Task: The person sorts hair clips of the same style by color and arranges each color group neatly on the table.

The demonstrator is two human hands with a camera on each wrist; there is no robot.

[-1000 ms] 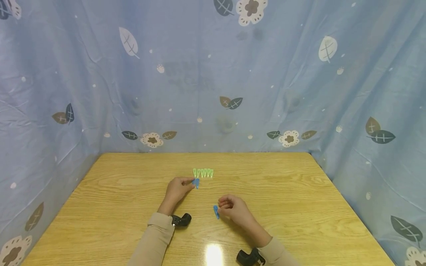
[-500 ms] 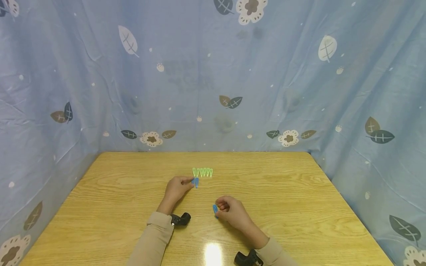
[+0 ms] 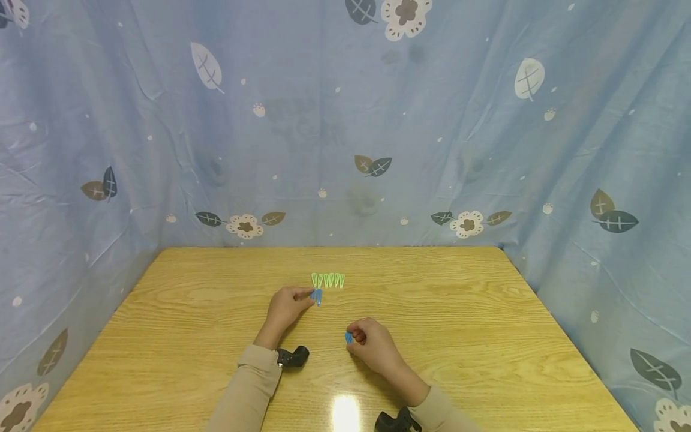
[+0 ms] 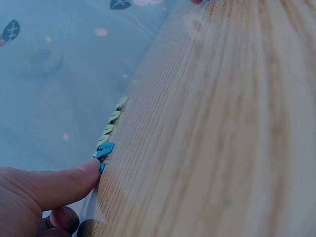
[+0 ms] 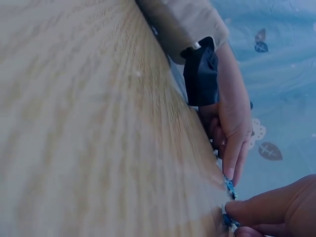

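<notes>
Two blue snap hair clips (image 3: 318, 297) lie side by side on the table, just below a row of several light green hair clips (image 3: 327, 280). The left hand (image 3: 283, 309) pinches the left one of the blue pair between thumb and forefinger. Its thumb (image 4: 74, 181) partly covers that clip in the left wrist view, and the other blue clip (image 4: 104, 149) shows beyond it. Nearer the body and to the right, the right hand (image 3: 373, 345) pinches a third blue hair clip (image 3: 348, 338) by its ends, close over the table. The right thumb hides part of that clip.
The wooden table (image 3: 459, 312) is bounded by a blue patterned curtain (image 3: 324, 120) at the back and sides. Each wrist wears a black camera, the left camera (image 3: 293, 357) and the right camera (image 3: 398, 421). A bright reflection lies near the front edge.
The right hand has closed its thumb and fingers onto the lower blue hair clip and shifted slightly left. The left hand has stayed at the blue pair.
</notes>
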